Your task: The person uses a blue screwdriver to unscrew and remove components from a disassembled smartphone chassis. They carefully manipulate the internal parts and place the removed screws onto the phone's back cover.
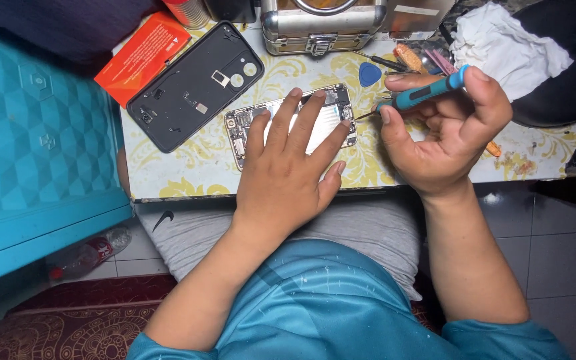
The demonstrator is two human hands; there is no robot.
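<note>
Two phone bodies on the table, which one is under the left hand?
The opened silver phone at the table's middle: the left hand lies flat on it. The black back cover lies apart, up-left, untouched. The right hand holds a teal screwdriver.

The screwdriver (425, 93) in my right grip (445, 130) is teal with a blue cap. The opened phone (328, 117) is silver; the back cover (195, 83) is black. The surface (188, 170) is white with yellow floral swirls. Beside it lie an orange box (143, 57) and a blue pick (369, 73).
</note>
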